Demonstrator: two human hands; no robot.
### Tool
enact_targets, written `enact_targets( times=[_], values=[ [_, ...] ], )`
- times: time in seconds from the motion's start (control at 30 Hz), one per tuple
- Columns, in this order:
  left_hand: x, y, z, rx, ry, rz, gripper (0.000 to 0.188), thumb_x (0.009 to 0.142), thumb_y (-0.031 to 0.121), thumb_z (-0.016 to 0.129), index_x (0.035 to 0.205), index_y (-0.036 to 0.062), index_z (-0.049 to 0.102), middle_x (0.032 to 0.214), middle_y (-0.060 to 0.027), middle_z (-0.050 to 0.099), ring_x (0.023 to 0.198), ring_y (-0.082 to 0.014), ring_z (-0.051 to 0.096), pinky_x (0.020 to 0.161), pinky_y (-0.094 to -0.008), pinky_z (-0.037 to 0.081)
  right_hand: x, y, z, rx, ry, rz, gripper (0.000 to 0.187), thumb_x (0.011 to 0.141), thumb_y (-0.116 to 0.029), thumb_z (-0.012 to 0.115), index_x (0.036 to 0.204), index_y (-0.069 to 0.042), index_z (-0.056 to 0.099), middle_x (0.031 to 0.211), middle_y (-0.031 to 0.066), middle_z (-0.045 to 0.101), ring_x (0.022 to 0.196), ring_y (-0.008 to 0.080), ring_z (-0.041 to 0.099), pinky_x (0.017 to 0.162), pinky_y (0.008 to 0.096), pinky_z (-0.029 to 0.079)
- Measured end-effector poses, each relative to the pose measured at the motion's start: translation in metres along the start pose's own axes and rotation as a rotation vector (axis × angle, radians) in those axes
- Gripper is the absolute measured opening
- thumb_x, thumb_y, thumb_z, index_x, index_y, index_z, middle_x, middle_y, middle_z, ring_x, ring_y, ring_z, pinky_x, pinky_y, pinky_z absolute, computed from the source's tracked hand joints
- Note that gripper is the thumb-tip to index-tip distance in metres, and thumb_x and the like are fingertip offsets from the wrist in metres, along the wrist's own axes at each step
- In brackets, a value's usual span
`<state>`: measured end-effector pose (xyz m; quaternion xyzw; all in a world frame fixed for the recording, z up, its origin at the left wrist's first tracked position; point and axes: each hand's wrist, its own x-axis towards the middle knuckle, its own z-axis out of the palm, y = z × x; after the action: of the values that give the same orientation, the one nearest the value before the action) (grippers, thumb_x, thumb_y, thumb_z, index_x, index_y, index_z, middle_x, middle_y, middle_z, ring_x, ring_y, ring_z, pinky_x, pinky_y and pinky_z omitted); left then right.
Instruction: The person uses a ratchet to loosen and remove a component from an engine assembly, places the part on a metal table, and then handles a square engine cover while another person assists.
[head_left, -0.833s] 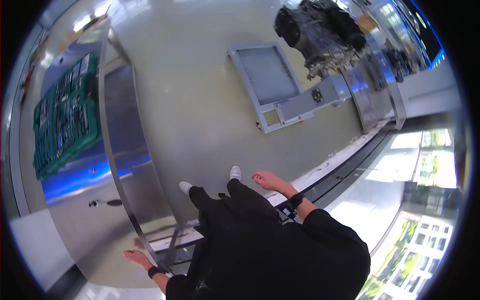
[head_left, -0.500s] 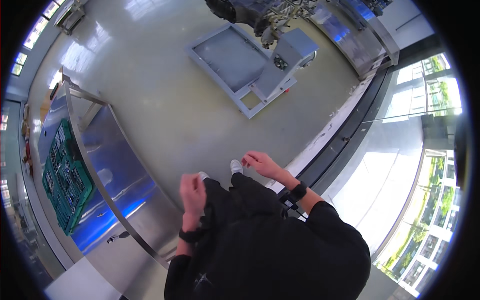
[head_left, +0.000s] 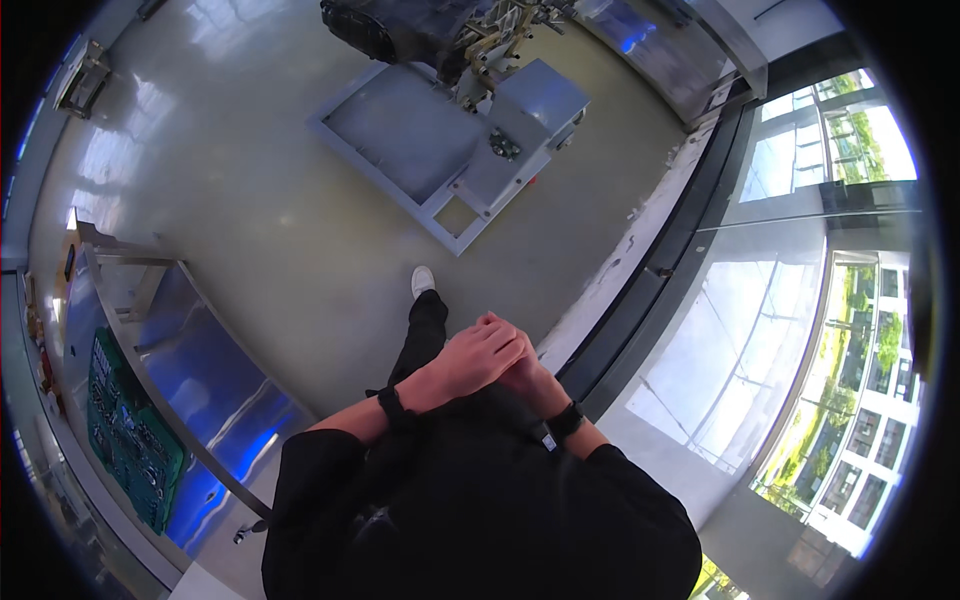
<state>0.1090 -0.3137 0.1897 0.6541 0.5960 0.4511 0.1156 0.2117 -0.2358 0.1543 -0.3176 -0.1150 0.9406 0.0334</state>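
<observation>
Grey floor (head_left: 280,210) fills most of frame. Steel workbench (head_left: 200,370) at lower left, green tool tray (head_left: 125,440) on it. Grey metal frame platform (head_left: 430,140) at top centre, dark machinery (head_left: 400,25) behind it. Centre: left hand (head_left: 478,355) curled over right hand (head_left: 525,375), clasped together, holding nothing visible. Black wristbands on both.

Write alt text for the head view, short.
A person in black clasps the left hand over the right hand at chest height, holding nothing visible. They stand on a glossy floor between a steel workbench and a grey machine base.
</observation>
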Motion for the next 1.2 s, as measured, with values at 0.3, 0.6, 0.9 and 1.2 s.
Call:
enact_targets(
  times=[0.3, 0.6, 0.9, 1.2],
  values=[
    [0.086, -0.137, -0.024, -0.418, 0.359, -0.558, 0.015, 0.087, 0.004, 0.062, 0.102, 0.0025, 0.061, 0.087, -0.0089, 0.06, 0.071, -0.0193, 0.061, 0.062, -0.0301, 0.05, 0.046, -0.105, 0.006, -0.24, 0.266, 0.004, 0.028, 0.099, -0.029, 0.044, 0.078, -0.011, 0.047, 0.067, -0.0005, 0.045, 0.056, 0.0104, 0.04, 0.052, 0.0259, 0.032],
    [0.156, -0.23, -0.005, -1.138, 0.45, -0.995, 0.013, 0.09, 0.009, 0.063, 0.098, -0.0011, 0.059, 0.08, -0.0072, 0.063, 0.064, -0.0112, 0.06, 0.06, -0.0268, 0.054, 0.041, -0.187, -0.034, -0.409, 0.595, -0.28, 0.025, 0.098, -0.024, 0.046, 0.079, -0.008, 0.05, 0.065, 0.0006, 0.046, 0.054, 0.0112, 0.043, 0.051, 0.0251, 0.031],
    [0.233, -0.268, 0.049, -1.256, 0.768, -1.092, 0.018, 0.093, 0.012, 0.061, 0.104, -0.0009, 0.059, 0.089, -0.0073, 0.064, 0.075, -0.0124, 0.062, 0.073, -0.0305, 0.055, 0.109, -0.322, -0.064, -0.617, 0.47, -0.204, 0.021, 0.097, -0.02, 0.05, 0.081, -0.007, 0.051, 0.065, -0.0014, 0.046, 0.054, 0.0084, 0.042, 0.05, 0.024, 0.031],
    [0.271, -0.28, 0.108, -1.13, 1.198, -1.123, 0.011, 0.095, 0.012, 0.056, 0.1, 0.0011, 0.058, 0.089, -0.0047, 0.063, 0.073, -0.011, 0.058, 0.065, -0.0272, 0.049, 0.181, -0.456, -0.062, -0.939, 0.3, -0.195, 0.017, 0.097, -0.018, 0.052, 0.104, -0.003, 0.053, 0.066, -0.0027, 0.044, 0.057, 0.0047, 0.038, 0.052, 0.022, 0.032]
  ],
)
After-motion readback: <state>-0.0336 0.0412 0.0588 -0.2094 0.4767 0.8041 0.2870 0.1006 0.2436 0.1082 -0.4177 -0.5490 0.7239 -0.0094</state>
